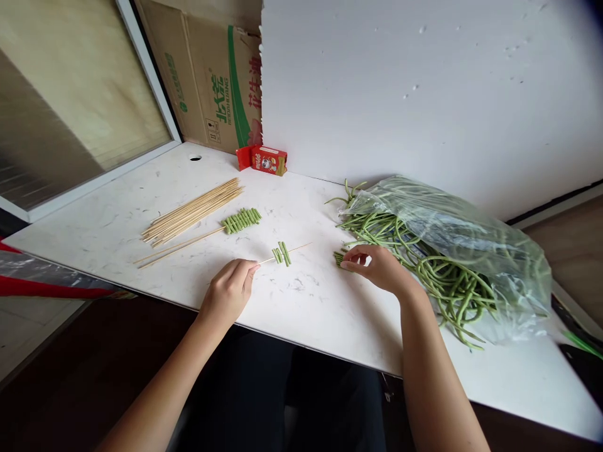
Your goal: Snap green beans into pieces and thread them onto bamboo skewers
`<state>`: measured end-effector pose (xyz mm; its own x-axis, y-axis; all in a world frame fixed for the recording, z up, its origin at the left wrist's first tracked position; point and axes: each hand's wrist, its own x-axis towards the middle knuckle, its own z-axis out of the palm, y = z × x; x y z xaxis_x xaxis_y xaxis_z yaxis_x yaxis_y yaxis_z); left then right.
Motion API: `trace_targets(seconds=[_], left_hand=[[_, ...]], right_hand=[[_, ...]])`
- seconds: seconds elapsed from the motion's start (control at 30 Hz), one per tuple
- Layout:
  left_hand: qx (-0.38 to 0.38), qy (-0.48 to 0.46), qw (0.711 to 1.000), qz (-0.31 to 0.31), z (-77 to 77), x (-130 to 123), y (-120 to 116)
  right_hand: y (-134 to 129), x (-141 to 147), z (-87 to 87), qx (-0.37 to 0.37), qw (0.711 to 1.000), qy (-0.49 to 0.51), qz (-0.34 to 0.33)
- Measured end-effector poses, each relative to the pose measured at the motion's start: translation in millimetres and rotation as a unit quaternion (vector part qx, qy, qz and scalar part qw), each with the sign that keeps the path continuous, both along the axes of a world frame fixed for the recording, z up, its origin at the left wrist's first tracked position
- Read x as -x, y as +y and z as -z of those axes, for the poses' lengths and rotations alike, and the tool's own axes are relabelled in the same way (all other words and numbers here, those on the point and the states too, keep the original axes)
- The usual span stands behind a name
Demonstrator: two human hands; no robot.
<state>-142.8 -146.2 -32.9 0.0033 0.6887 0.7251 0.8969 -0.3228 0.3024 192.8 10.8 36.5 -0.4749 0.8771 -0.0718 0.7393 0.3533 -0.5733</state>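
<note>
A white table [306,298] with grey marks is softly lit. Along its far side, from the middle to the right, a white board [424,94] with a rough left edge is placed. At the far left, a cardboard carton [202,81] is seen beside a yellowish pane [85,81] in a pale frame [149,69]. Below, at the near left, some pale floor [28,329] is shown.

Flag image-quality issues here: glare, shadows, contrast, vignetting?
Head view: glints on the clear plastic bag; soft shadow on the white tabletop left of the right forearm, deep shade underneath the tabletop; held skewer's far end low-contrast against white; upper-right corner darkened.
</note>
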Motion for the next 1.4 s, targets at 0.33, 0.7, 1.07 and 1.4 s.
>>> trace_targets(seconds=[0.33,0.7,1.07,1.4], left_hand=[[0.007,0.006,1.0,0.005,-1.4,-1.3,0.8],[-0.007,0.005,1.0,0.025,-1.6,-1.3,-0.7],[-0.015,-0.011,0.999,0.036,0.4,0.1,-2.1],[-0.022,-0.009,0.999,0.038,-2.0,-1.4,-2.1]], right_hand=[[1.9,-6.9,2.1,0.044,0.999,-0.029,0.01],[-14.0,35.9,9.7,0.177,0.923,0.342,0.007],[-23.7,59.9,32.8,0.316,0.8,0.507,0.057],[-22.1,60.7,46.9,0.318,0.798,0.508,0.065]])
